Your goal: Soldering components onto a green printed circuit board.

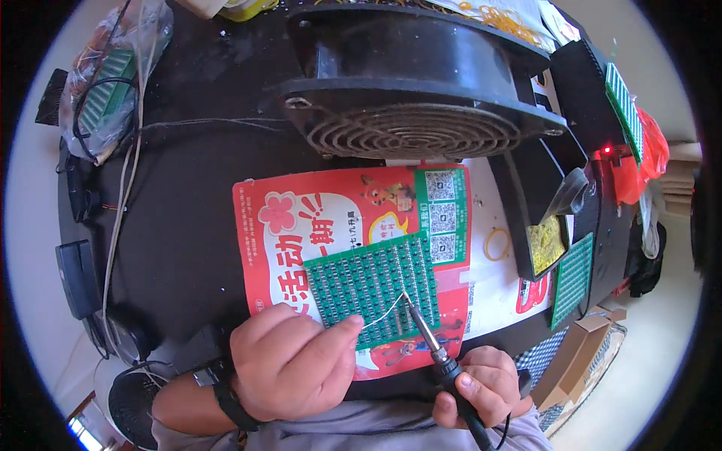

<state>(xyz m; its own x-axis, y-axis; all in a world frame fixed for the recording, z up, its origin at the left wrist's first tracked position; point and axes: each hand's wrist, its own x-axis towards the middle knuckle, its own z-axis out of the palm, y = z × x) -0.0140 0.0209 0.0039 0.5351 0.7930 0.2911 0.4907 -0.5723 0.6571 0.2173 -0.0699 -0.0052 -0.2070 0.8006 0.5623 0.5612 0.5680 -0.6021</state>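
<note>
A red printed sheet (301, 225) with a pink flower, cartoon animals and a green strip of three square codes lies flat on the black desk (188, 188). On it rests one green circuit board (372, 282). The left hand (289, 364) is closed in a pinch grip on a thin solder wire (383, 312), its thumb at the board's near edge. The right hand (481, 387) is wrapped shut around one soldering iron (429, 338), whose tip meets the wire over the board.

Three more green boards show: one inside a clear bag (109, 75) far left, one leaning at right (571, 278), one upper right (624, 109). One black fan (414, 90) sits behind the sheet. One yellow rubber band (496, 244) lies on white paper.
</note>
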